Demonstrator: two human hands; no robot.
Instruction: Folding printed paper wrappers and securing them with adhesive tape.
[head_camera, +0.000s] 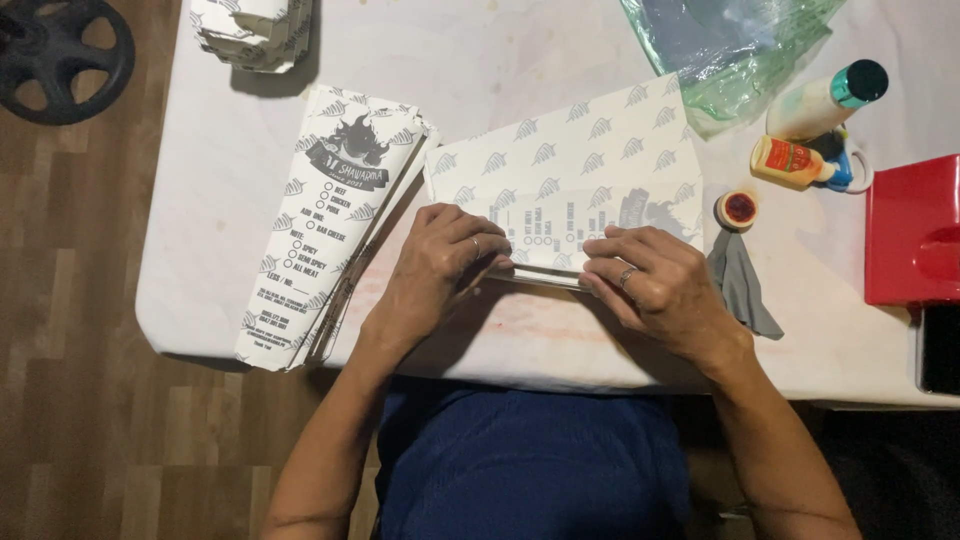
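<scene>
Nearest the camera, both hands press down on a printed paper sheet (570, 170) that lies on the white table (200, 250). The left hand (435, 265) lies flat with its fingers bent, tips on the sheet's near folded edge; it pinches nothing that can be seen, only pushes down. The right hand (655, 280) does the same just beside it, fingers curled over the same edge, a ring showing on one finger. The sheet lies in the middle of the table, its far part spread flat beyond the hands.

Left of the left hand lies a stack (335, 220) of folded printed sleeves, touching the sheet's corner. Right of the right hand a grey cloth (740, 285) lies on the table, with a small round red-filled lid (738, 208) just beyond it. Farther right stands a red box (915, 230); what is in it cannot be told. Beyond lie an orange-labelled glue bottle (790, 162), a white bottle with a teal cap (825, 100), and a crumpled green plastic bag (730, 50). At the far left edge sits another pile (250, 30) of folded paper.
</scene>
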